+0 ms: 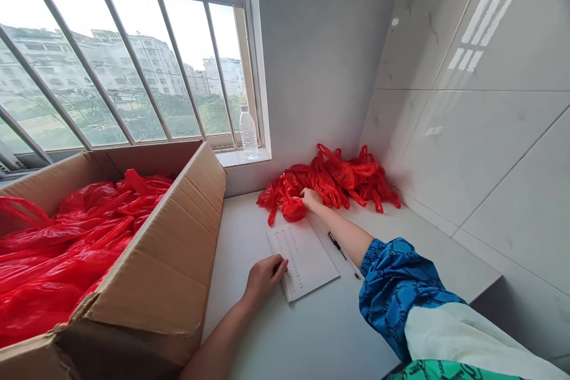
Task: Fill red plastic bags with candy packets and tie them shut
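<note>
Red plastic bags (345,173) lie heaped along the far edge of the counter (312,338), against the grey wall (320,53), and run into the far right corner by the tiled wall (490,172). Handle loops stick up along the top and droop at the front.

Your right hand (312,200) is out at the left part of that heap, fingers drawn together on the plastic, only slightly spread. Can't tell if they actually grip a bag; fingertips too small to read. Your right arm wears a blue patterned sleeve (398,276).

Your left hand (262,276) is half curled, fingertips on the left edge of the notebook (307,258). Can't tell if you're pinching the paper or just resting on it.

Notebook sits mid-counter, just in front of the bags, handwritten marks on the page, tilted relative to the counter's far edge. Pen (337,243) lies to its right, under the line of your right forearm.

Cardboard box (171,249) takes the counter's left side, flap leaning out, more red bags (84,261) inside. Clear bottle (248,135) stands upright on the window sill (231,158), beyond the far left corner.
</note>
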Demonstrator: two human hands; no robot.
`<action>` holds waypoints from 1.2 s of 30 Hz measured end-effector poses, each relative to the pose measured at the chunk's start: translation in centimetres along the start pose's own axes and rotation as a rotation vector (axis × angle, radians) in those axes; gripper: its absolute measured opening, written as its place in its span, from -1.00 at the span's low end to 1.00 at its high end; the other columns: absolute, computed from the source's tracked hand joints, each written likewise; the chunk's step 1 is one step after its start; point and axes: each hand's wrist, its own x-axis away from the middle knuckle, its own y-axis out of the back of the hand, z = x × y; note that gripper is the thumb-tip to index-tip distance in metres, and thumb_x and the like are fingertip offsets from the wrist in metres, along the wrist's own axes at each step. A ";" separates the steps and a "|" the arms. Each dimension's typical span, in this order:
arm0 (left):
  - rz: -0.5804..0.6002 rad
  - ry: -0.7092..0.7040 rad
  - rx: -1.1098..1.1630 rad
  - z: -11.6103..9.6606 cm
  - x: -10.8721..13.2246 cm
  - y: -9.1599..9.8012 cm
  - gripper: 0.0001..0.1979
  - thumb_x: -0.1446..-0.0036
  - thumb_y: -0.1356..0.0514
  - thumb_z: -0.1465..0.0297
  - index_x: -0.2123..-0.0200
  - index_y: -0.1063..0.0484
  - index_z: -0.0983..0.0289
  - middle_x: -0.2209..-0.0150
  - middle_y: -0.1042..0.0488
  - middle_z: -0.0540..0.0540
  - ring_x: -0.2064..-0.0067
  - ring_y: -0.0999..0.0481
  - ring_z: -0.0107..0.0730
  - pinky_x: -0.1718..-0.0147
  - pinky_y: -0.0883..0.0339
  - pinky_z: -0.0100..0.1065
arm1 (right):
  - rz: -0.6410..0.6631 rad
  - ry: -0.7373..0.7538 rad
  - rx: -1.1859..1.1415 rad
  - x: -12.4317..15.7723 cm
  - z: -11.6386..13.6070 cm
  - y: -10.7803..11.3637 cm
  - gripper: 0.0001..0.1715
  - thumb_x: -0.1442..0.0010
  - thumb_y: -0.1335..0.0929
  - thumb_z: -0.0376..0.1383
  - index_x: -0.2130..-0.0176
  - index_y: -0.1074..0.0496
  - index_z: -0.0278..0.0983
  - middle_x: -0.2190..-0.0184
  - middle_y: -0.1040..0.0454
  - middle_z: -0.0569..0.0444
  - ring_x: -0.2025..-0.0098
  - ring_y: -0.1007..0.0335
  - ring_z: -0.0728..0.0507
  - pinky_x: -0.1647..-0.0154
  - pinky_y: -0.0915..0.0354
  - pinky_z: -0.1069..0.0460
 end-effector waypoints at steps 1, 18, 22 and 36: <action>-0.005 0.000 0.004 0.0 0.0 -0.1 -0.60 -0.30 0.01 0.14 0.49 -0.34 0.23 0.44 -0.53 0.00 0.43 -0.42 -0.35 0.42 -0.08 -0.39 | -0.006 0.003 -0.008 0.1 -0.4 0.4 -0.72 -0.08 -0.47 -0.09 0.32 -0.48 -0.24 0.19 -0.58 -0.07 0.08 -0.49 -0.25 0.12 -0.33 -0.04; -0.324 0.168 0.515 0.5 -0.6 0.1 -0.56 -0.29 0.00 0.04 0.08 -0.40 0.26 0.44 -0.40 -0.02 0.50 -0.39 -0.45 0.50 -0.27 -0.43 | -0.172 0.273 -0.593 7.5 -1.8 6.6 -0.51 -0.32 -0.12 0.09 0.11 -0.29 -0.22 0.26 -0.56 0.01 0.24 -0.52 -0.11 0.24 -0.44 0.00; -0.513 0.250 0.592 1.2 -1.0 -0.2 -0.50 -0.30 0.06 0.02 -0.07 -0.27 0.26 0.06 -0.41 0.18 0.22 -0.49 -0.37 0.42 -0.41 -0.42 | -0.117 0.273 -0.586 10.6 -4.4 5.3 -0.56 -0.23 -0.29 0.07 0.17 -0.38 -0.24 0.18 -0.56 -0.05 0.16 -0.51 -0.16 0.13 -0.40 -0.04; -0.311 0.162 0.390 0.0 -0.7 -0.1 -0.54 -0.18 -0.19 0.19 -0.10 -0.43 0.26 0.32 -0.51 0.04 0.28 -0.48 -0.37 0.35 -0.30 -0.42 | 0.168 0.461 -0.016 15.7 -5.4 3.2 -0.86 -0.25 -0.33 -0.17 0.31 -0.43 -0.17 0.30 -0.55 0.10 0.34 -0.45 -0.10 0.36 -0.21 0.05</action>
